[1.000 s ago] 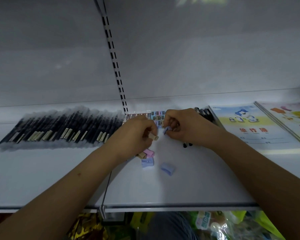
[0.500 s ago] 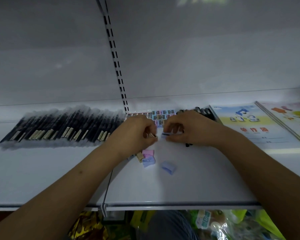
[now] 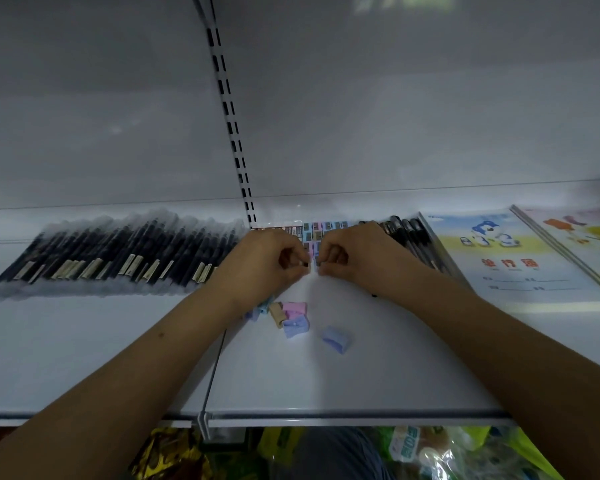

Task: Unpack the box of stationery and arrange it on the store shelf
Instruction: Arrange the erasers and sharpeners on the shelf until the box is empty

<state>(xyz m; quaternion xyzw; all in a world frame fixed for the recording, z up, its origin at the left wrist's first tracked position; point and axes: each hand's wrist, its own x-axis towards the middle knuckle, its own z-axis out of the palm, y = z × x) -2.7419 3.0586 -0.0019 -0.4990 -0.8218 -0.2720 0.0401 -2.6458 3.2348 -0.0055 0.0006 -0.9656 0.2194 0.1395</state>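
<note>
Both hands at mid shelf (image 3: 378, 375), knuckles nearly touching; left hand (image 3: 267, 261) fingers curled, pinching a small dark-tipped piece at thumb and forefinger; right hand (image 3: 357, 254) fingers curled too, tips pressed down at the front edge of the grid of small sharpeners (image 3: 317, 233), what it pinches too small to tell; grid sits at the back of the shelf, just right of the slotted upright (image 3: 234, 133), mostly blue and pink pieces; loose sharpeners (image 3: 291, 315) in a small heap just beneath the left wrist, pink, tan and blue ones touching each other; one blue sharpener (image 3: 336, 338) lies apart, just right of the heap; row of black pens in clear sleeves (image 3: 118, 258) fanned across the left shelf; more black pens (image 3: 409, 230) behind the right hand, beside the exercise book (image 3: 510, 258); second book (image 3: 582, 244) overlaps its right edge; bagged goods (image 3: 430, 452) on the level below the shelf lip.
</note>
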